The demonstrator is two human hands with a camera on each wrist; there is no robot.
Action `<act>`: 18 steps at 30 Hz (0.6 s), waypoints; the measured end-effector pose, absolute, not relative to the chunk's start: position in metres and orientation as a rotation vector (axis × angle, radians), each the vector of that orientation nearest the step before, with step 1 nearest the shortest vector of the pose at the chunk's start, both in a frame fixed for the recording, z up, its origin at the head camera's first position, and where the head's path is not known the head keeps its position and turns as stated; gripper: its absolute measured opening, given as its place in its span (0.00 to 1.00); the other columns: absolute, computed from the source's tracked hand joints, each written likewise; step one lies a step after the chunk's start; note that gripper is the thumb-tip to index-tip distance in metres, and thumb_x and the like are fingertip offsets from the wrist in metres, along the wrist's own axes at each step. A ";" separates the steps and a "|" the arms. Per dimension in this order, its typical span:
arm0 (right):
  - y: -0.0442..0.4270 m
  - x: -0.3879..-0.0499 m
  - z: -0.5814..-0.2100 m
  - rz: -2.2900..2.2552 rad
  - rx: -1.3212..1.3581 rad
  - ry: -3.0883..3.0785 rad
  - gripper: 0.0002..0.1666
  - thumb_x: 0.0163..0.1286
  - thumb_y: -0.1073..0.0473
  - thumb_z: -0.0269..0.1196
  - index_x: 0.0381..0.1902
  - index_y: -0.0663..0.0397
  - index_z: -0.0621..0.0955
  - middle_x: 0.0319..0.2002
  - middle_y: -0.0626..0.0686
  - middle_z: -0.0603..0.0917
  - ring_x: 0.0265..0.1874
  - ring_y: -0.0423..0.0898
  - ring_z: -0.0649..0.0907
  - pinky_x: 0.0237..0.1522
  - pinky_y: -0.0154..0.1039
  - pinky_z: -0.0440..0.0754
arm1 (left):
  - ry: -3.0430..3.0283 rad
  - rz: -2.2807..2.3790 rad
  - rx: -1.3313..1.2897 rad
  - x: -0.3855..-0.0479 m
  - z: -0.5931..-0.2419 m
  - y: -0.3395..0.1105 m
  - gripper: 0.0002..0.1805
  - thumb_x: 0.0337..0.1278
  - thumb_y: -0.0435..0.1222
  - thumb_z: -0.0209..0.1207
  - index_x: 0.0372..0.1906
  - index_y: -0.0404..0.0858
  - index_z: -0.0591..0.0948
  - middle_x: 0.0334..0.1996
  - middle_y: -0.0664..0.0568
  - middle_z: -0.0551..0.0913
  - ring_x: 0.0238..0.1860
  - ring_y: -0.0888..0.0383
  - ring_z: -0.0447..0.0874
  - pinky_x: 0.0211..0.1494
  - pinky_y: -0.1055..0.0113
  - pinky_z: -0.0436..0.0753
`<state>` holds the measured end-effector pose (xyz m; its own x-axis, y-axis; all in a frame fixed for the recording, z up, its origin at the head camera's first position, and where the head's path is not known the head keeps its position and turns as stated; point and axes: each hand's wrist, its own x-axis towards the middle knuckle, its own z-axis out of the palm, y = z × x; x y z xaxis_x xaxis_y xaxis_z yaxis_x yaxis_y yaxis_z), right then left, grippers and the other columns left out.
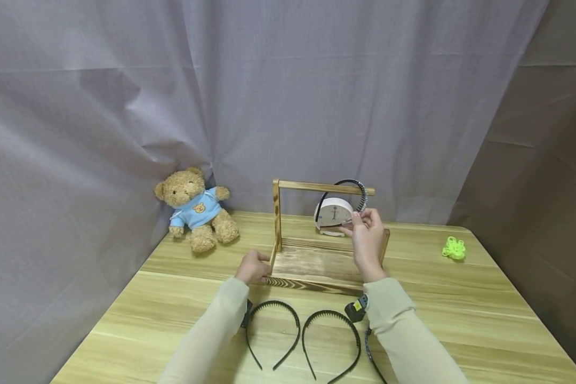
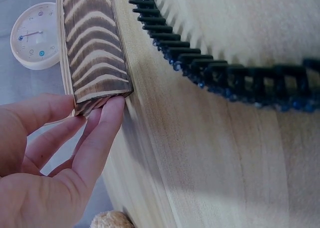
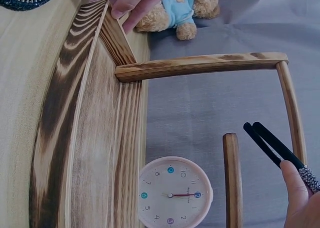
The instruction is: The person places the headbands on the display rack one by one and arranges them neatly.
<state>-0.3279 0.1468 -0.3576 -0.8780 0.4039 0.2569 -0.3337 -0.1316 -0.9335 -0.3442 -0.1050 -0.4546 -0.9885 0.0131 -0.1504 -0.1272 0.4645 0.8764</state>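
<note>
Holding a black headband at the rail of a wooden rack: one right hand, thumb and fingers closed in a pinch on the studded side of the band. The band stands arched, crossing the rail in the head view; whether the two touch cannot be told.

Handling, by judgement: light, stiff but springy, probably plastic; the studded outer face gives grip, the smooth dark ends likely slip more. Best hold: the flat of the band's side, clear of the inner teeth; prying the ends wide may snap it.

One left hand, thumb and fingertips pinching the rack's near left corner. The rack looks rigid and fairly light, best taken by its edge.

Also present: two toothed headbands on the table, a third band partly hidden by the right sleeve; round clock; teddy bear; bright green ornament.
</note>
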 end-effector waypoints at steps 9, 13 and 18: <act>0.145 -0.330 -0.358 2.057 -0.076 -1.664 0.05 0.74 0.67 0.52 0.36 0.61 0.69 0.38 0.54 0.74 0.28 0.45 0.83 0.38 0.41 0.88 | 2.556 1.556 -0.104 -0.344 -0.451 -0.106 0.22 0.54 0.22 0.60 0.57 0.24 0.78 0.38 0.34 0.85 0.22 0.58 0.82 0.32 0.64 0.88; 0.143 -0.330 -0.358 2.061 -0.081 -1.674 0.05 0.74 0.67 0.52 0.36 0.61 0.68 0.36 0.55 0.75 0.28 0.45 0.83 0.39 0.40 0.88 | 2.558 1.559 -0.101 -0.344 -0.452 -0.106 0.23 0.54 0.22 0.60 0.57 0.24 0.78 0.37 0.34 0.85 0.21 0.58 0.81 0.30 0.65 0.88; 0.140 -0.329 -0.356 2.071 -0.078 -1.679 0.05 0.75 0.67 0.52 0.35 0.61 0.68 0.36 0.55 0.75 0.29 0.45 0.83 0.39 0.40 0.88 | 2.549 1.572 -0.098 -0.343 -0.452 -0.106 0.23 0.53 0.22 0.60 0.57 0.24 0.78 0.36 0.35 0.85 0.20 0.58 0.81 0.30 0.65 0.88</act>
